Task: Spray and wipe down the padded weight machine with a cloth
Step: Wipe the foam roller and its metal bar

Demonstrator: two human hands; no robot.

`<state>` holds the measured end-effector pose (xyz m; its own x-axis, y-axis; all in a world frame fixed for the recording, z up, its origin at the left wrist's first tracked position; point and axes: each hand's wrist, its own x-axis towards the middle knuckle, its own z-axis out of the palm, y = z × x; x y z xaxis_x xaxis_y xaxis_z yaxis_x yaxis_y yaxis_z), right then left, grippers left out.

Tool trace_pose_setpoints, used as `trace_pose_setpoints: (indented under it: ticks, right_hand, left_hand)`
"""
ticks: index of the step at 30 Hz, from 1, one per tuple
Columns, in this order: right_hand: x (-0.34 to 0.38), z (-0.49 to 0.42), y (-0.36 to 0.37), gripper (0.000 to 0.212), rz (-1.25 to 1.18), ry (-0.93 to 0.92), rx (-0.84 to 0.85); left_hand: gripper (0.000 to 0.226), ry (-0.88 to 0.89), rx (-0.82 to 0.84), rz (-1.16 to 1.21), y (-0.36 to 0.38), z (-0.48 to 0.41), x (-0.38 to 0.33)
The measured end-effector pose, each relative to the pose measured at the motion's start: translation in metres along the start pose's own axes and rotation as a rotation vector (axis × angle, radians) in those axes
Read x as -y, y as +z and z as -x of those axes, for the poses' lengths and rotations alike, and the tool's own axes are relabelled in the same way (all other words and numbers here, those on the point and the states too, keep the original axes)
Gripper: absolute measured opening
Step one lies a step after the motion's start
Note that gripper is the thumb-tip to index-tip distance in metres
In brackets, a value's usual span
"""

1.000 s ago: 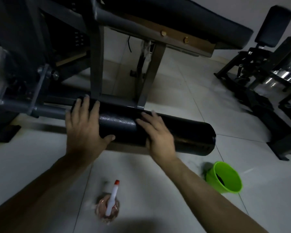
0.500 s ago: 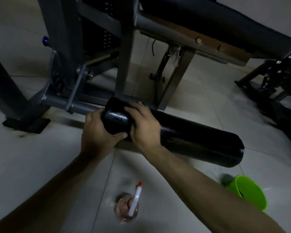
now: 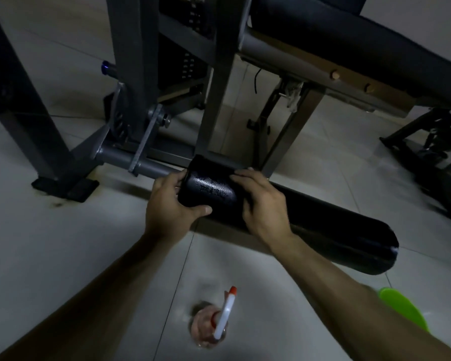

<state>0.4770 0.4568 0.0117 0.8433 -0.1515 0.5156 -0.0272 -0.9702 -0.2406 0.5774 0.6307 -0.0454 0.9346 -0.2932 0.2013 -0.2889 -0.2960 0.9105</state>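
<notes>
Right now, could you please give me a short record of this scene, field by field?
left hand: grips the end of the padded roller
right hand: curled over the roller's top, beside the left
spray bottle: standing on the floor, untouched
green bucket: on the floor, partly behind the right forearm
cloth: none visible
roller surface: glossy, looks wet between the hands

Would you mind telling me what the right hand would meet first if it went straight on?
Likely the grey frame upright behind the roller pad that the right hand grips; depth is unclear.
</notes>
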Motion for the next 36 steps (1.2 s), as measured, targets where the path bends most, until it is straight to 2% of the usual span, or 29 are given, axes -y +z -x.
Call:
trace_pose_setpoints:
  ticks: [5, 10, 14, 16, 20, 22, 24, 26, 28, 31, 33, 36]
  right_hand:
    - [0.065, -0.057, 0.048, 0.035, -0.071, -0.287, 0.133]
    - [0.024, -0.03, 0.017, 0.038, -0.028, -0.4, 0.188]
    - [-0.018, 0.006, -0.005, 0.041, 0.007, -0.286, 0.096]
    - [-0.005, 0.001, 0.004, 0.041, -0.012, -0.23, 0.073]
    - [0.05, -0.04, 0.043, 0.036, -0.081, -0.278, 0.081]
    - [0.054, -0.05, 0.046, 0.037, -0.055, -0.298, 0.099]
    - [0.034, -0.037, 0.031, 0.041, -0.009, -0.319, 0.114]
    - [-0.002, -0.006, 0.007, 0.045, 0.039, -0.273, 0.087]
    - [-0.044, 0.031, -0.023, 0.058, 0.089, -0.142, 0.002]
    - [-0.089, 0.074, -0.061, 0.072, 0.163, 0.147, -0.119]
    - [-0.082, 0.076, -0.059, 0.071, 0.15, 0.26, -0.177]
    - [-0.035, 0.052, -0.026, 0.058, 0.045, 0.147, -0.137]
  left_hand:
    - [0.07, -0.019, -0.013, -0.053, 0.002, -0.007, 0.003]
    - [0.085, -0.063, 0.031, 0.015, 0.002, -0.005, -0.001]
    - [0.088, -0.075, 0.023, 0.014, -0.001, -0.007, -0.009]
    - [0.087, -0.085, 0.037, -0.005, -0.002, -0.007, -0.011]
    - [0.066, -0.035, 0.05, -0.027, 0.0, -0.009, -0.006]
    - [0.06, -0.027, 0.055, -0.048, 0.001, -0.01, -0.001]
    - [0.069, -0.001, 0.062, -0.084, 0.0, -0.01, -0.004]
    - [0.088, 0.029, 0.049, -0.103, 0.0, -0.008, -0.012]
    - [0.099, 0.083, 0.029, -0.201, 0.003, -0.004, -0.023]
    - [0.101, 0.238, 0.031, -0.416, 0.016, 0.007, -0.039]
    - [0.099, 0.336, 0.046, -0.49, 0.029, 0.016, -0.04]
    - [0.102, 0.465, 0.089, -0.533, 0.052, 0.032, -0.049]
